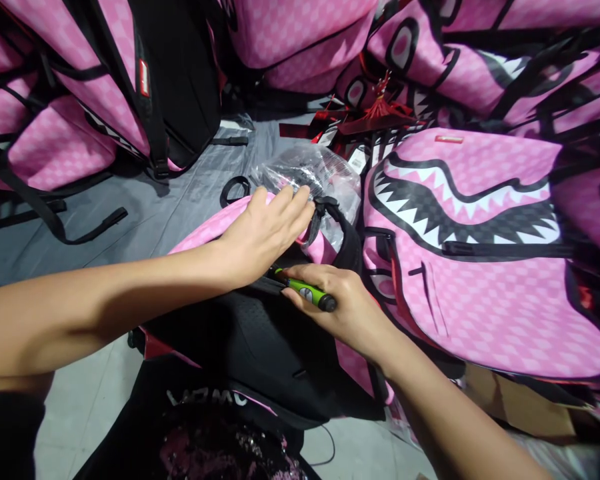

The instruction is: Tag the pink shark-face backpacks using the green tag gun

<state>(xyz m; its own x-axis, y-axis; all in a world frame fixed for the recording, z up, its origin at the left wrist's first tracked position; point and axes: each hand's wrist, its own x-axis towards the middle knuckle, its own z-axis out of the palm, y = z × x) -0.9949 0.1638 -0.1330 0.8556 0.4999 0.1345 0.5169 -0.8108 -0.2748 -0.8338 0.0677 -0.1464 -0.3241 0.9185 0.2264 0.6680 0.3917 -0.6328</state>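
Observation:
A pink backpack with a black padded back panel [250, 333] lies in front of me, back side up. My left hand [263, 230] rests flat on its upper pink edge, fingers stretched out toward the top handle [325, 210]. My right hand [340, 303] pinches a green and black pen-like tool [307, 292], its tip pointing left against the black panel just under my left hand. A clear plastic bag [313, 177] lies crumpled behind the backpack's top.
Several pink backpacks are piled all around; one with a black and white shark-mouth print [480, 253] lies right beside my right hand. Black straps [45, 207] trail over grey floor sheeting [180, 200] at left. Red tags [380, 110] lie at the back. Cardboard [520, 400] shows lower right.

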